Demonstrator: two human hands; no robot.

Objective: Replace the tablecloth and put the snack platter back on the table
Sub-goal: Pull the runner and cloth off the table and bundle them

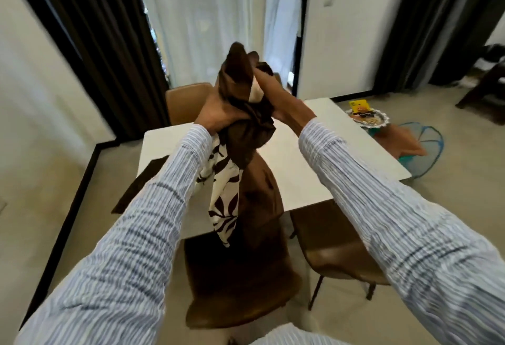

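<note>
I hold a bunched brown tablecloth (247, 131) with a white leaf-patterned side up above the white table (314, 175). My left hand (218, 111) grips the bundle from the left, fingers curled into the cloth. My right hand (276, 93) reaches into the top of the bundle, its fingers hidden in the folds. The cloth's lower end hangs down over a brown chair (240, 290) at the table's near edge. The snack platter (367, 118), a silver scalloped dish with snacks and a yellow packet, sits to the right of the table on a teal wire chair (422, 150) covered by an orange cloth.
A second brown chair (336, 251) stands at the table's near right, a third (185, 104) at the far side. Dark curtains (109, 44) and white sheer drapes (218, 16) hang behind. A dark strip (142, 180) lies across the table's left corner.
</note>
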